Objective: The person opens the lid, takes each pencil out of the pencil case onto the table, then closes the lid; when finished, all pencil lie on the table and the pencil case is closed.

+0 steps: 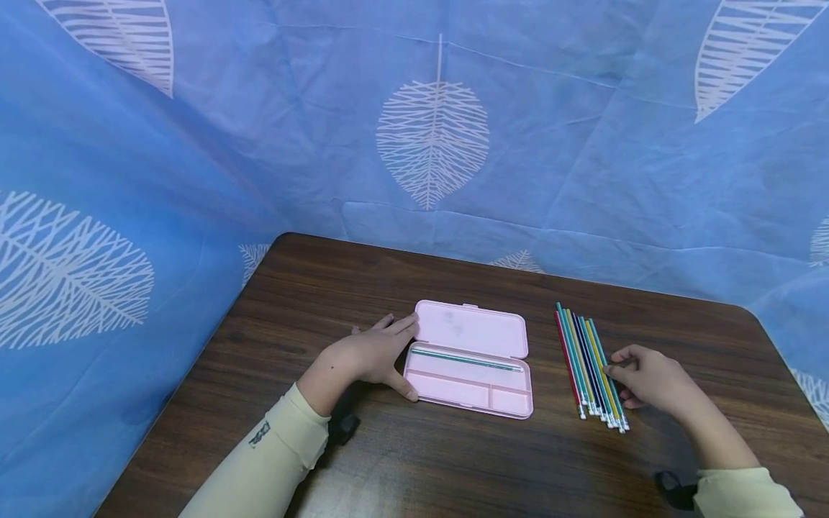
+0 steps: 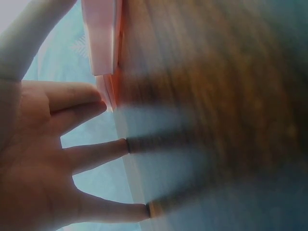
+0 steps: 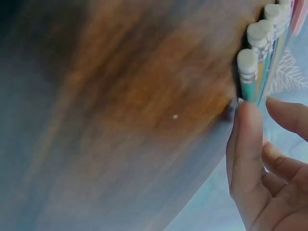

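Note:
A pink pencil case lies open, with a green pencil in its long upper compartment. My left hand rests at the case's left side, fingers spread and fairly straight. In the left wrist view those fingers are apart, two of them reaching the case edge. Right of the case lies a row of pencils in red, green, yellow and dark blue, white erasers toward me. My right hand, fingers bent, pinches the green pencil at the row's right edge, between thumb and a fingertip.
The dark wooden table has rounded far corners. Behind it hangs a blue cloth with white leaf prints. Black wrist straps show by the sleeves.

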Action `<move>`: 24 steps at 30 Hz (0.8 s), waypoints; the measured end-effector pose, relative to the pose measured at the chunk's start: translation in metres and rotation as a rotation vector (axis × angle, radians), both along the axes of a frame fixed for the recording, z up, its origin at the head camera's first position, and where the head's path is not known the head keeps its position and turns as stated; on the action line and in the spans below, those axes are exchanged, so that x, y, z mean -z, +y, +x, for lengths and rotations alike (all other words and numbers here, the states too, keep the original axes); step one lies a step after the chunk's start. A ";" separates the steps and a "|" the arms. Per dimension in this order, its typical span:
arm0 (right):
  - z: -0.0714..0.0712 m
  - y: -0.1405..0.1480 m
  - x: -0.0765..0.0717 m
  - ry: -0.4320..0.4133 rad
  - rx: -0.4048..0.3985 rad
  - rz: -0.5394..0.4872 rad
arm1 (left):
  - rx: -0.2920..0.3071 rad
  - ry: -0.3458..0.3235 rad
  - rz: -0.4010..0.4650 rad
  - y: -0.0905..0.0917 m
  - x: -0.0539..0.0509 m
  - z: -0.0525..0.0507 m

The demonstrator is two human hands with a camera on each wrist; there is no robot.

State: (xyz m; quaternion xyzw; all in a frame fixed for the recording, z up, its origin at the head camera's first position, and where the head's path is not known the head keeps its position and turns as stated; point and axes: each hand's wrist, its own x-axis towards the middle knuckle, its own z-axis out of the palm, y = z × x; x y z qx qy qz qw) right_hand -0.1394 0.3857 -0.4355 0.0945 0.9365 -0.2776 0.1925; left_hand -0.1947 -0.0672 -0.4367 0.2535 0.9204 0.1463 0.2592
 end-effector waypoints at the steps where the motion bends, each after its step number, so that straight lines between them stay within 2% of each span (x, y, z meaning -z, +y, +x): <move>1: 0.001 -0.001 -0.001 0.008 -0.004 0.013 | 0.000 -0.001 0.000 0.000 0.000 0.000; 7: 0.006 -0.020 -0.011 0.109 -0.096 0.116 | 0.007 0.004 -0.001 0.000 0.001 -0.001; 11: 0.009 -0.052 -0.015 0.208 -0.183 0.111 | 0.010 0.013 -0.002 0.000 0.001 -0.002; 16: 0.008 -0.095 -0.014 0.309 -0.285 0.024 | 0.014 0.017 0.000 -0.001 0.002 -0.002; 20: 0.005 -0.120 -0.012 0.312 -0.354 -0.093 | 0.014 0.019 0.001 -0.001 0.002 -0.001; 24: 0.002 -0.140 -0.007 0.299 -0.418 -0.162 | 0.012 0.019 -0.002 0.000 0.003 -0.001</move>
